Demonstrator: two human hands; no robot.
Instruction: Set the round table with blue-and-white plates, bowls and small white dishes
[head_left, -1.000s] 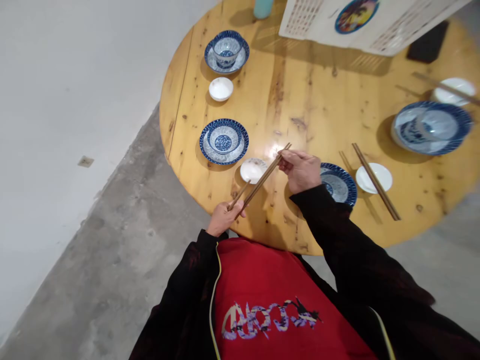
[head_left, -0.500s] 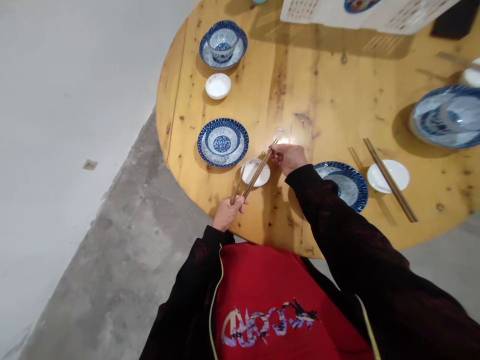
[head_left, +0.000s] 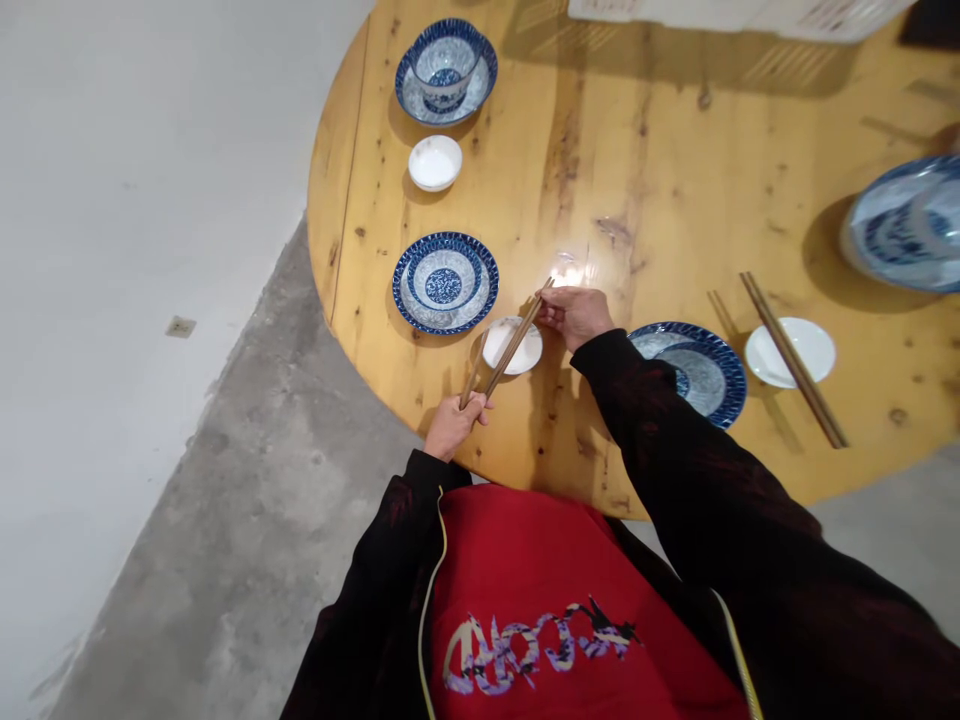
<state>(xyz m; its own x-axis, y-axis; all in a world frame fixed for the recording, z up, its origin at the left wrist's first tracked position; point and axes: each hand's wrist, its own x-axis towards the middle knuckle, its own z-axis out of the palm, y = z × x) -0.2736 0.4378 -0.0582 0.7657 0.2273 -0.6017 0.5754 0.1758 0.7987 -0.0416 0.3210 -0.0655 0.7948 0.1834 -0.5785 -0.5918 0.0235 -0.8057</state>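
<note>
A pair of wooden chopsticks (head_left: 514,350) slants over a small white dish (head_left: 526,352) on the table. My left hand (head_left: 454,424) is closed round their near ends and also has another chopstick (head_left: 472,372) standing off to the left. At the far ends, the fingers of my right hand (head_left: 576,314) pinch the pair. Left of the dish is a blue-and-white plate with a bowl (head_left: 444,284) on it. Another blue-and-white plate (head_left: 716,375) lies partly under my right forearm in this view.
On the round wooden table (head_left: 600,180), chopsticks (head_left: 793,358) rest across a white dish (head_left: 817,340). A small white dish (head_left: 435,163) sits before a stacked bowl and plate (head_left: 445,75). More blue-and-white ware (head_left: 892,235) is at the right, a white basket (head_left: 720,14) at the back.
The view has shifted slightly, so the back basket shows less. Both hands keep their hold on the chopsticks, and the separate left chopstick leans a little differently.
</note>
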